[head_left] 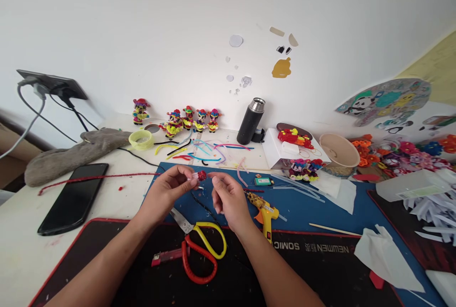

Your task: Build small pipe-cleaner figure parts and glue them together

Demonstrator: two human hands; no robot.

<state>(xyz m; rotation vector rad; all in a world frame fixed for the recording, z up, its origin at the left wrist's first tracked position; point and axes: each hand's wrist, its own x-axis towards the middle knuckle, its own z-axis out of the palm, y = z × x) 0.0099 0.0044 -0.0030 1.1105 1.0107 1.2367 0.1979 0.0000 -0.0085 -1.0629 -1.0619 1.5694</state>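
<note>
My left hand (173, 187) pinches a small pale piece between thumb and forefinger, with a red fuzzy pipe cleaner coil (202, 175) at its tip. From behind that hand a long red pipe cleaner (103, 177) stretches left across the phone. My right hand (230, 197) is just right of the coil, its thumb and forefinger pressed together; what they hold, if anything, is too small to tell. Scissors (199, 245) with one yellow and one red handle lie below the hands, over a red lighter (166, 256). A yellow glue gun (266, 214) rests right of my right hand.
A black phone (73, 202) lies at left. Several small figures (174, 124), a tape roll (140, 140) and a dark flask (251, 121) stand along the wall. Cut pipe cleaner pieces (204, 158) are scattered behind my hands. At right are a white box (274, 150) and crumpled tissue (386, 254).
</note>
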